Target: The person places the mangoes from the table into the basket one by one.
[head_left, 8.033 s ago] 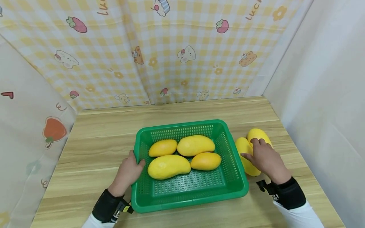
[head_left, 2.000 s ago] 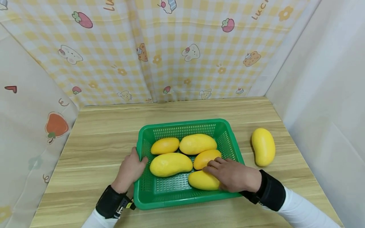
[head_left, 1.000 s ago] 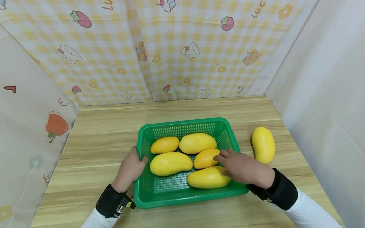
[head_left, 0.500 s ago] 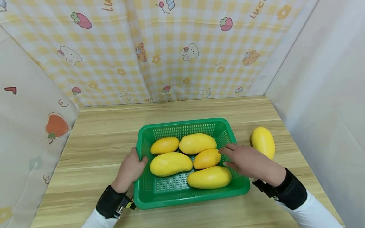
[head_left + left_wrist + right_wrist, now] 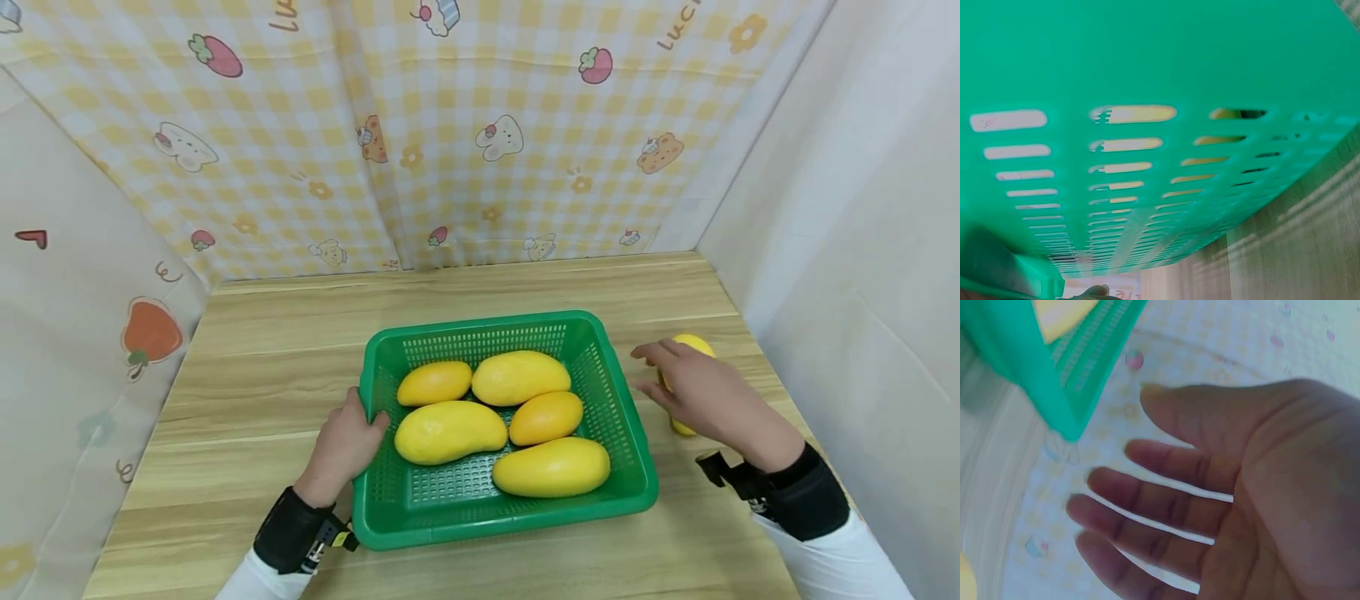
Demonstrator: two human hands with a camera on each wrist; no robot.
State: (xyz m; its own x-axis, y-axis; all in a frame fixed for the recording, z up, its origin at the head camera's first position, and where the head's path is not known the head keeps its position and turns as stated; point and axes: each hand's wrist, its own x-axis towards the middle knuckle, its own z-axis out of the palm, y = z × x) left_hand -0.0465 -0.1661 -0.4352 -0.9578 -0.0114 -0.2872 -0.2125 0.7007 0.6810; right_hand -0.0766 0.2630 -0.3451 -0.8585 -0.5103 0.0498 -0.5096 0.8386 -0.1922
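Note:
A green plastic basket (image 5: 495, 527) holds several yellow mangoes; the nearest mango (image 5: 551, 467) lies along its front, and a smaller mango (image 5: 546, 418) sits just behind. My left hand (image 5: 345, 447) grips the basket's left rim, thumb over the inside. In the left wrist view the slotted basket wall (image 5: 1147, 56) fills most of the picture. To the right of the basket, my right hand (image 5: 705, 396) hovers over a lone mango (image 5: 694, 342), covering its middle. The right wrist view shows this hand's palm (image 5: 1297, 481) bare, with fingers spread and nothing held.
The wooden table (image 5: 292, 333) stretches around the basket. A yellow checked cloth (image 5: 450, 192) hangs behind it, with a pale wall (image 5: 847, 208) on the right and a printed white cloth (image 5: 82, 350) on the left.
My right hand has put a mango into the front of the basket, let it go and moved right, over the mango left on the table. My left hand stays on the rim.

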